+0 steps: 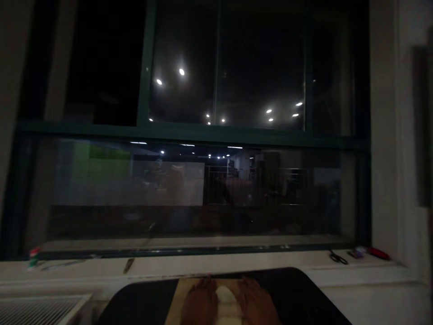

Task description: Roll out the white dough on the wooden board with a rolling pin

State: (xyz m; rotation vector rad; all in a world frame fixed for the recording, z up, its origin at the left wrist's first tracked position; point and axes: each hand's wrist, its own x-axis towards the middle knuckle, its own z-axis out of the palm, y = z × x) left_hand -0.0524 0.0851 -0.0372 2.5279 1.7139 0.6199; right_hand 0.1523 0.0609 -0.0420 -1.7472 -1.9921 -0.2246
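Left hand (pixel 199 302): laid flat beside pale dough (pixel 226 300), fingers spread, nothing gripped.
Right hand (pixel 255 301): likewise pressed alongside.
Board (pixel 176 302): set on dark tabletop (pixel 297 293).

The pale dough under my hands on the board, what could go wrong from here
The pale dough sits between the left hand and right hand, which press in from both sides, so it may squash unevenly. The room is very dim, and the head camera faces the window, so flaws could go unseen. The wooden board might slide on the dark mat.
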